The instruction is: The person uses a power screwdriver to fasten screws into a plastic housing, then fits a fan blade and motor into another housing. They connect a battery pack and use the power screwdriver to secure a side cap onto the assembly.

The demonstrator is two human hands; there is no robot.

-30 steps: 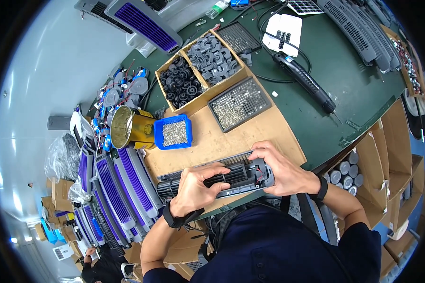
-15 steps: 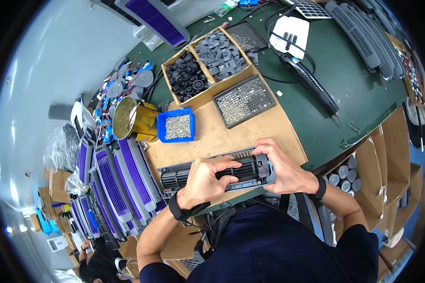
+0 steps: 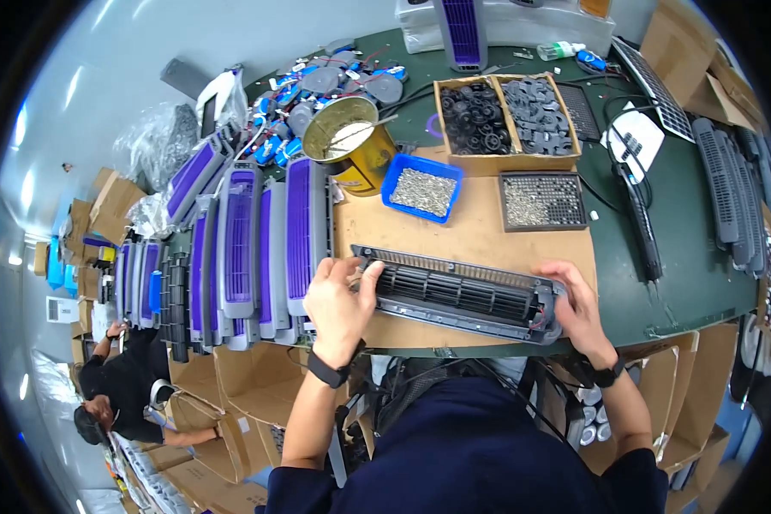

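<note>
A long dark grey fan housing [image 3: 458, 293] with a black ribbed roller inside lies across the near edge of a brown board [image 3: 471, 231]. My left hand [image 3: 338, 301] grips its left end, thumb on top. My right hand [image 3: 579, 308] holds its right end, where red wires show. Both wrists wear black bands.
A row of grey-and-purple panels [image 3: 257, 244] stands left of the housing. Behind it are a blue tray of screws [image 3: 422, 188], a black tray of small parts [image 3: 543, 201], a yellow tin [image 3: 351, 146], a box of black wheels [image 3: 505, 120] and a black power tool [image 3: 638, 218]. Another person [image 3: 120, 394] sits lower left.
The view has swung left. My hands have moved apart from the middle of the housing to its two ends.
</note>
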